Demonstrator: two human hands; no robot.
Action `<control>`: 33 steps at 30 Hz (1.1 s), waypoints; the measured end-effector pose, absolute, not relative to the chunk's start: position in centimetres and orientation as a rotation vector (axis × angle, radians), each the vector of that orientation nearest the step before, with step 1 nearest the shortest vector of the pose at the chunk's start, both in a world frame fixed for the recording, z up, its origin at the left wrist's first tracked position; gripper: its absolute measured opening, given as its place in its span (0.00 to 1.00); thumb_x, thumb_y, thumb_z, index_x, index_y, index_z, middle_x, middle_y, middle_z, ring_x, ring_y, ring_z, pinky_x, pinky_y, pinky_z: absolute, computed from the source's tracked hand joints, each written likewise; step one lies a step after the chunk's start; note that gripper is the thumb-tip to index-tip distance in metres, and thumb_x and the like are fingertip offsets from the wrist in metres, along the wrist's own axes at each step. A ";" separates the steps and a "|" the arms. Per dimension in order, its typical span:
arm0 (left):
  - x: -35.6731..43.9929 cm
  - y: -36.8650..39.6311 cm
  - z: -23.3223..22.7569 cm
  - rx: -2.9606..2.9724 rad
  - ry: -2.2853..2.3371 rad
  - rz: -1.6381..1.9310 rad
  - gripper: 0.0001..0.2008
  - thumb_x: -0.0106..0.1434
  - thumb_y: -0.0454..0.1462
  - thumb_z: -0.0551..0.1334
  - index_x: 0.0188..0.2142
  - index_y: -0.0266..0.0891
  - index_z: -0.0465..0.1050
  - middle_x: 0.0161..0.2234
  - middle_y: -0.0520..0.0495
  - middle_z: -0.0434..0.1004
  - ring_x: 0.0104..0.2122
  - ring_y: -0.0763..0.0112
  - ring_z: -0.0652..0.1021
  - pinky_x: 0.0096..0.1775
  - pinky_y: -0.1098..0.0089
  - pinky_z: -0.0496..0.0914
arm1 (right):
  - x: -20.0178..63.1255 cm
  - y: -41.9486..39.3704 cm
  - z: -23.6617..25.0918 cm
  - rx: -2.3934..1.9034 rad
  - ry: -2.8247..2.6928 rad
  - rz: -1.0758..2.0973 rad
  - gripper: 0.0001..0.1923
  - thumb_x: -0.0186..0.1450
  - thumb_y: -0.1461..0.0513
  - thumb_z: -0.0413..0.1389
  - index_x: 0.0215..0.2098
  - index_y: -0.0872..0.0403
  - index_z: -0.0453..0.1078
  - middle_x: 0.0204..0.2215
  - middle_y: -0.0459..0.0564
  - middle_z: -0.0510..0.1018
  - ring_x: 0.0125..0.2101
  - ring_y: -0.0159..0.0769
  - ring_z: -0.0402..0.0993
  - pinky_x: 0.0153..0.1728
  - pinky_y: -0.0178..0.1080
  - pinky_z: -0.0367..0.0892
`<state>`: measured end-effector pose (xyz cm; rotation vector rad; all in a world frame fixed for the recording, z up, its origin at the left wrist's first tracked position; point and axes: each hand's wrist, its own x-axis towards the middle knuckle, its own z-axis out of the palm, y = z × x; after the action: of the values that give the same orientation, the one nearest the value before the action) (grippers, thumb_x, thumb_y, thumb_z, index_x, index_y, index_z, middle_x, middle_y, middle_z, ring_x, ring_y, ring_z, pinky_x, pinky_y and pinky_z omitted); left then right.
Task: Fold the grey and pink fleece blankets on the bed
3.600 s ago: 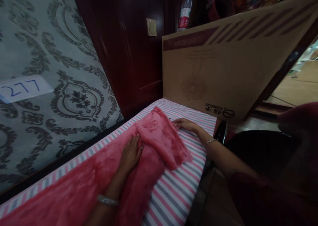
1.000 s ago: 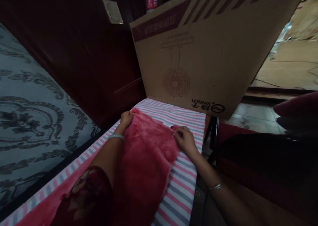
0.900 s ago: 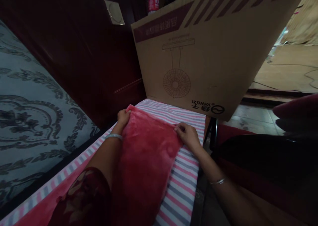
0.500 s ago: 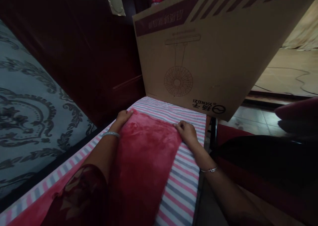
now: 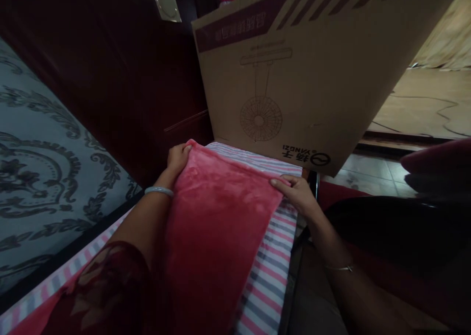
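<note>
A red plush blanket (image 5: pixel 221 227) is stretched between my two hands over a striped sheet (image 5: pixel 270 261) in pink, grey and white. My left hand (image 5: pixel 178 158) grips its far left corner, with the fingers closed on the fabric. At the far right corner, my right hand (image 5: pixel 296 193) pinches the edge between thumb and fingers. The far edge between the hands is pulled fairly straight and looks lifted off the sheet. Toward me, the blanket runs down out of the picture, partly behind my left sleeve.
A large cardboard box (image 5: pixel 316 80) with a fan drawing stands at the sheet's far end. Dark red panelling (image 5: pixel 140 80) rises behind on the left, beside patterned wallpaper (image 5: pixel 37 168). On the right is a black, glossy seat-like object (image 5: pixel 397 222); a cable lies on the floor beyond.
Both hands have raised the blanket's far edge and moved it away from me. My right hand has also gone further right, so the edge is spread wider.
</note>
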<state>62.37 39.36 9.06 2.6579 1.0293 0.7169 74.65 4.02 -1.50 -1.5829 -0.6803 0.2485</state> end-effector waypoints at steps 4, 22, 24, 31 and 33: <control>63.3 38.5 6.4 2.704 1.200 0.467 0.18 0.70 0.43 0.54 0.49 0.39 0.79 0.47 0.37 0.81 0.46 0.56 0.79 0.44 0.67 0.69 | 74.6 4.2 -2.9 -1.830 -0.704 0.139 0.27 0.54 0.40 0.58 0.17 0.51 0.56 0.16 0.42 0.56 0.20 0.29 0.52 0.22 0.35 0.46; 50.8 34.5 4.9 2.871 1.442 -0.113 0.24 0.70 0.50 0.50 0.46 0.33 0.74 0.43 0.33 0.81 0.42 0.52 0.80 0.38 0.65 0.71 | 74.2 3.7 -3.4 -1.974 -0.710 0.043 0.27 0.58 0.41 0.56 0.17 0.51 0.57 0.15 0.41 0.55 0.21 0.29 0.52 0.24 0.36 0.46; 48.6 33.3 4.6 2.943 1.521 -0.122 0.23 0.71 0.48 0.49 0.48 0.34 0.73 0.43 0.32 0.81 0.43 0.50 0.80 0.40 0.62 0.71 | 74.1 3.6 -3.4 -1.975 -0.704 0.037 0.26 0.57 0.42 0.56 0.17 0.52 0.57 0.15 0.40 0.54 0.21 0.29 0.52 0.24 0.36 0.45; 47.7 34.6 4.5 2.925 1.650 0.080 0.25 0.73 0.44 0.43 0.55 0.34 0.71 0.47 0.29 0.79 0.48 0.45 0.79 0.46 0.55 0.71 | 74.3 3.4 -3.8 -1.881 -0.699 0.020 0.25 0.58 0.44 0.56 0.17 0.51 0.55 0.16 0.40 0.52 0.22 0.29 0.50 0.25 0.36 0.47; 48.2 35.5 4.4 2.897 1.635 0.026 0.24 0.73 0.43 0.45 0.55 0.34 0.72 0.47 0.29 0.79 0.49 0.45 0.79 0.46 0.56 0.71 | 74.3 3.4 -3.9 -1.839 -0.684 0.026 0.25 0.58 0.44 0.56 0.17 0.51 0.55 0.16 0.40 0.52 0.22 0.29 0.50 0.25 0.36 0.47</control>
<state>48.23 35.51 4.36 2.8968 1.6350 0.0257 74.29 3.37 -3.86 -1.8388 -0.6839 0.0257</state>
